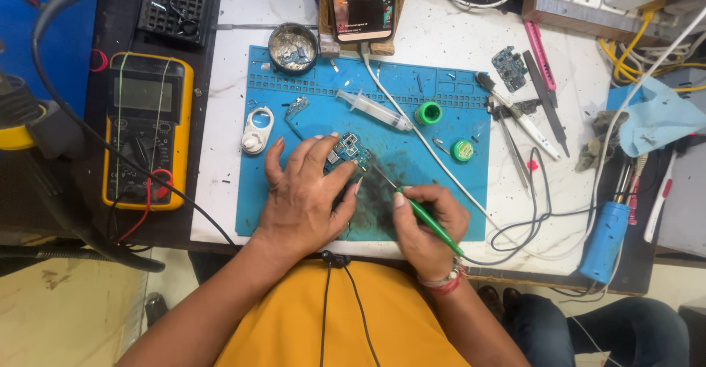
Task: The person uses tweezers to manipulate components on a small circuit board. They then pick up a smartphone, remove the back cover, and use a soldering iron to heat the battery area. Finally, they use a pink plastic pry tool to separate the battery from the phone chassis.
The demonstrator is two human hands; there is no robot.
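Head view: the left hand (301, 198) half hides the circuit board (346, 152) it pins near the mat's (441, 183) front edge; the right hand (426, 223) pinches a green tool (426, 220).

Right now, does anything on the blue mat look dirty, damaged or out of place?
Yes. The mat has a dark sooty smear between the hands, just under the board. A second board lies off the mat on the white table.
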